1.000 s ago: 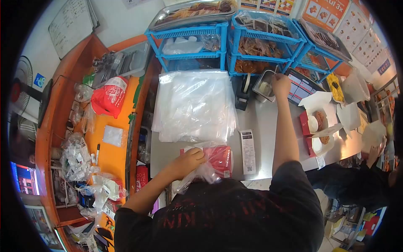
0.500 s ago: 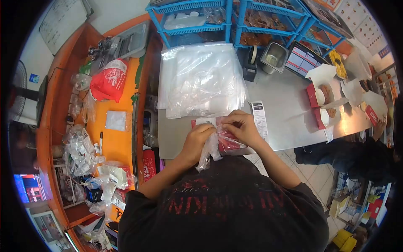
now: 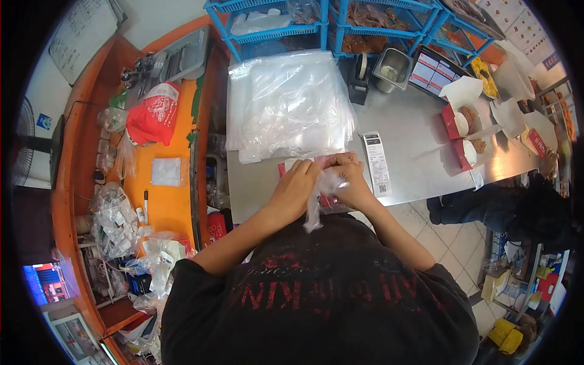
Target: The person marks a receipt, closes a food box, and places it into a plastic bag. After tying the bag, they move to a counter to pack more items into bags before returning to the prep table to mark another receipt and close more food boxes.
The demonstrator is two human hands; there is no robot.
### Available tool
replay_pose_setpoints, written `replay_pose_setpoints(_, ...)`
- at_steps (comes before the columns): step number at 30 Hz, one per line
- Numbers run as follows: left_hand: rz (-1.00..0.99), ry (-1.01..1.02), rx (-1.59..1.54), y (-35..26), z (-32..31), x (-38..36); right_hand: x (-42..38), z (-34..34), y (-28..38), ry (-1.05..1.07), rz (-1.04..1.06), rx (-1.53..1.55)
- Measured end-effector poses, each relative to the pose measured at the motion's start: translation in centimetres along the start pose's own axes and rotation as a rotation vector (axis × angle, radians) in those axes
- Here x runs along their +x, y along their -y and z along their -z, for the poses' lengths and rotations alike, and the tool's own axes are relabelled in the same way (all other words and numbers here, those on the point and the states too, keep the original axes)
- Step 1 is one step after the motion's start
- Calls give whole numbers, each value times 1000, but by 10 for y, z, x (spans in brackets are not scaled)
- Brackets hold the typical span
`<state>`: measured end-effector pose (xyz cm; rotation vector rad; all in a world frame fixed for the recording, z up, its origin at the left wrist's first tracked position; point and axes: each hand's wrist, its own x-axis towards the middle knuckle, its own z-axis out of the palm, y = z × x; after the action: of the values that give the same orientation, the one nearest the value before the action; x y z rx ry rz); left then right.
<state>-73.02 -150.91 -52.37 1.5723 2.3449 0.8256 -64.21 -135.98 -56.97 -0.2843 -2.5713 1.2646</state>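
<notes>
A clear plastic bag [image 3: 314,210] surrounds a red box [image 3: 282,168] on the steel table, near its front edge. My left hand [image 3: 297,190] is closed on the bag's gathered top, and a loose twisted end hangs down towards my shirt. Beside it, my right hand [image 3: 353,184] also grips the gathered plastic, fingers bent and touching the left fingers. My hands cover most of the box. Just right of them lies a printed receipt [image 3: 376,163]. Behind them is a stack of clear plastic bags [image 3: 286,106].
A tape dispenser [image 3: 359,88], a metal container [image 3: 392,70] and a screen [image 3: 431,76] stand at the back. Open food boxes [image 3: 457,131] are on the right, near another person's dark clothing [image 3: 486,207]. A red bag [image 3: 153,115] sits on the orange shelf [image 3: 159,204].
My hands have come closer together, with the left shifting right and up to the knot area. The plastic is gathered more tightly between them. The view has tilted slightly.
</notes>
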Motion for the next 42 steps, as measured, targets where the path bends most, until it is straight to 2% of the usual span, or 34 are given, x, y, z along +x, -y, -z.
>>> replay_pose_setpoints(3,48,112,51,-9,6,7,-2,-4,-5,-15,2,-82)
replay_pose_setpoints(5,81,127,100,-2,-2,13,-3,-14,-20,-75,-108,172)
replay_pose_setpoints(6,24,138,24,6,-3,18,-4,-8,-8,-75,-109,175)
replay_pose_setpoints(8,-34,153,-48,21,1,25,-7,6,20,-234,125,-96)
replay_pose_setpoints(10,657,349,-897,36,8,29,-19,4,24,-209,121,9)
replay_pose_setpoints(11,658,353,-893,36,4,26,-24,2,26,-185,114,111)
replay_pose_setpoints(13,784,52,-1196,28,-8,13,-27,-3,27,-189,170,102)
replay_pose_setpoints(19,773,-121,-1287,17,-23,-3,-24,-11,12,-216,301,56)
replay_pose_setpoints(21,770,-140,-1246,7,-22,-4,-22,-9,19,-275,-118,280)
replay_pose_setpoints(23,764,-155,-1204,5,-22,-5,-20,-11,12,-295,-85,310)
replay_pose_setpoints(25,749,-150,-1183,6,-24,-7,-18,-5,14,-176,-219,523)
replay_pose_setpoints(28,725,-152,-1172,11,-25,-7,-14,0,10,-83,-156,464)
replay_pose_setpoints(34,679,-190,-1238,16,-32,-8,-12,2,15,37,-185,272)
replay_pose_setpoints(37,677,-224,-1219,12,-32,-8,-14,-2,20,-37,-110,130)
replay_pose_setpoints(42,679,-253,-1253,10,-33,-9,-15,-3,22,-74,-114,122)
